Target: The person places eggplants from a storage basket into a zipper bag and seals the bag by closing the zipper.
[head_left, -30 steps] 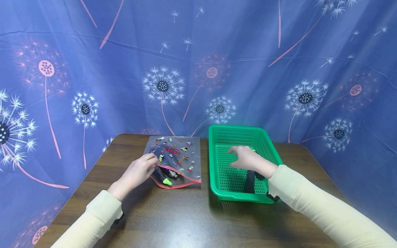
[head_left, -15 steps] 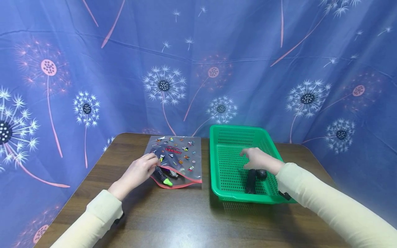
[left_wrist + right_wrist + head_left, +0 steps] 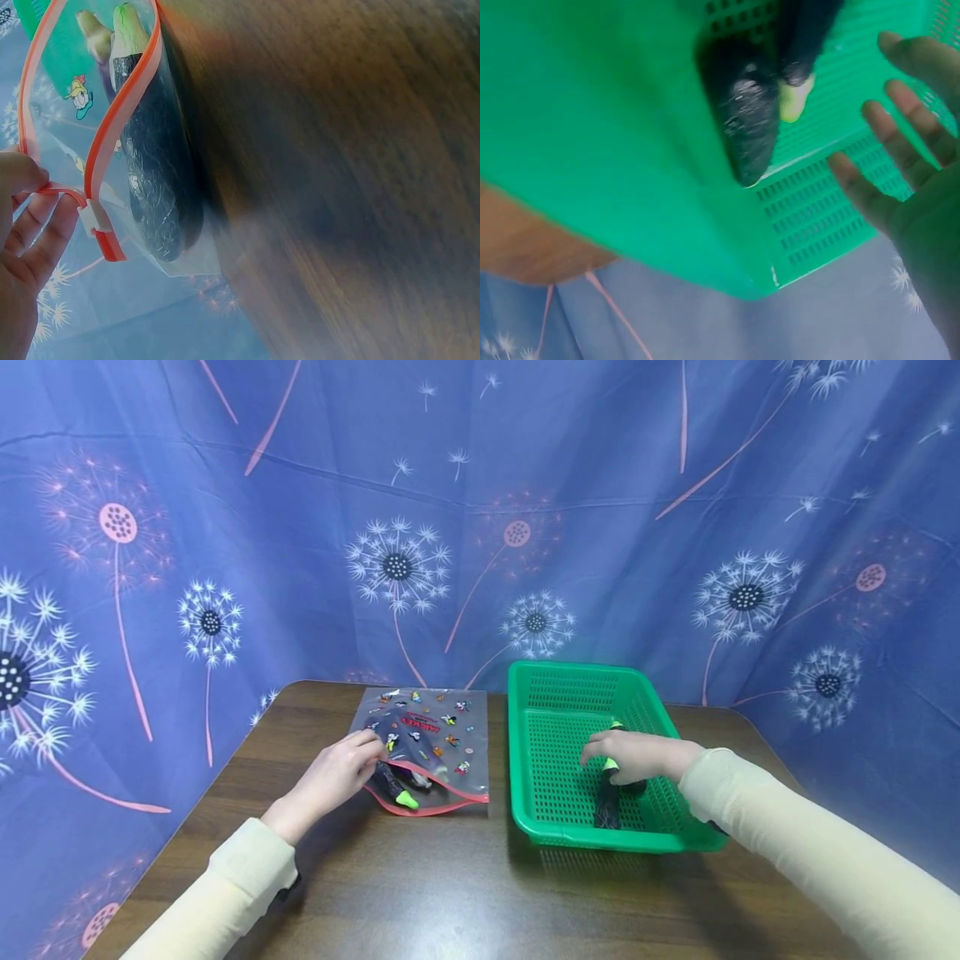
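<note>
In the head view my left hand [image 3: 341, 781] pinches the mouth of a clear zip bag [image 3: 468, 718] with a red closure and cartoon print. The left wrist view shows thumb and fingers at the closure, beside its white slider [image 3: 94, 216]. A dark eggplant [image 3: 154, 157] with a pale green stem end lies in the bag, with a second stem end [image 3: 94, 34] behind it. My right hand [image 3: 637, 755] hovers inside the green basket [image 3: 622, 838], fingers spread, above a dark eggplant [image 3: 607, 808]. The right wrist view shows another eggplant [image 3: 746, 112] beside it, both apart from the fingers.
The brown wooden table [image 3: 420, 893] carries the bag at left and the basket at right. Behind it hangs a blue curtain [image 3: 465, 568] with dandelion print. The basket's raised walls surround the right hand.
My right hand has shifted right and slightly nearer inside the basket, and an eggplant's green stem end now shows by its fingers. The left hand keeps its place on the bag.
</note>
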`<state>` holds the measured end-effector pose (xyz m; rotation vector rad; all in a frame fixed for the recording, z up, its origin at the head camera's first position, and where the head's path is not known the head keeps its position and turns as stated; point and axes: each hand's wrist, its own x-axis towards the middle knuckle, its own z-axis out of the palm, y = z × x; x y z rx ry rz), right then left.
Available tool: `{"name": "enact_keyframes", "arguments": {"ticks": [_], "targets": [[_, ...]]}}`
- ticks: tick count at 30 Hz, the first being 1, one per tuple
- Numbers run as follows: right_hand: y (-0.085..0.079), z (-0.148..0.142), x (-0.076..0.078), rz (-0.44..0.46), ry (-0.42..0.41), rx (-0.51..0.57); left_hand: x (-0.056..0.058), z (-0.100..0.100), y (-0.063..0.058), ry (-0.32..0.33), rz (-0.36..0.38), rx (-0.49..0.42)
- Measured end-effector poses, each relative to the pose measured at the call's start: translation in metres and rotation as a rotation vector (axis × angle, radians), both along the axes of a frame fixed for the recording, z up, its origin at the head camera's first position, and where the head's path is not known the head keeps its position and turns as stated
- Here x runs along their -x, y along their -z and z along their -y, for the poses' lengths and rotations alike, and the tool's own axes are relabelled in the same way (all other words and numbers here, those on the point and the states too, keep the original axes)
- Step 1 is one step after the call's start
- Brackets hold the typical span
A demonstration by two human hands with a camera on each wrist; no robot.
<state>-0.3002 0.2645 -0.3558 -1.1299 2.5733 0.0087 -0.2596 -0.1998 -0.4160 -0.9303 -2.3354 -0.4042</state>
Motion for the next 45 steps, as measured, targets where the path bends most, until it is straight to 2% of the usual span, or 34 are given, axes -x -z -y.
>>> {"name": "enact_keyframes", "arguments": {"ticks": [7, 12, 17, 29, 36, 45], "targets": [[0.009, -0.002, 0.001, -0.017, -0.095, -0.144, 0.002, 0.001, 0.001, 0.007, -0.007, -0.002], [0.012, 0.001, -0.002, -0.014, -0.097, -0.218, 0.002, 0.002, 0.002, 0.006, -0.009, -0.004], [0.011, 0.007, -0.006, 0.042, -0.066, -0.264, 0.004, 0.003, 0.004, 0.007, -0.033, 0.001], [0.024, 0.017, -0.004, 0.107, -0.009, -0.312, 0.002, 0.002, 0.005, -0.001, -0.014, -0.001], [0.024, 0.020, -0.004, 0.144, 0.039, -0.331, 0.001, 0.001, 0.004, 0.011, -0.006, -0.004], [0.023, 0.023, 0.001, 0.115, 0.024, -0.327, 0.001, 0.001, 0.004, 0.002, -0.006, -0.005]]}}
